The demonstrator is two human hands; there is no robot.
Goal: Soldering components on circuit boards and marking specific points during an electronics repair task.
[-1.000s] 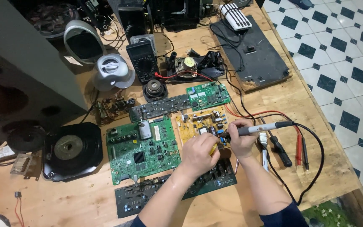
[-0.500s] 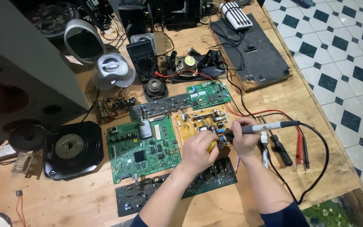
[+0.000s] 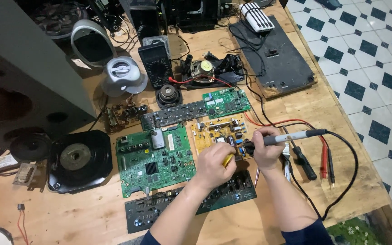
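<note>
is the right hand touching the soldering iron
Touching. The head view shows the right hand with its fingers wrapped around the soldering iron, gripping the handle above the yellow circuit board.

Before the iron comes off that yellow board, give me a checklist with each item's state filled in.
1. Right hand grips soldering iron firmly: ok.
2. Iron tip on the yellow circuit board: cannot tell, hidden by the hands.
3. Left hand holds yellow-handled tool at the same spot: ok.
4. Iron's black cord lies free of the boards: ok.
5. Green circuit board flat on wooden table: ok.
6. Pliers apart from right hand: ok.
</note>
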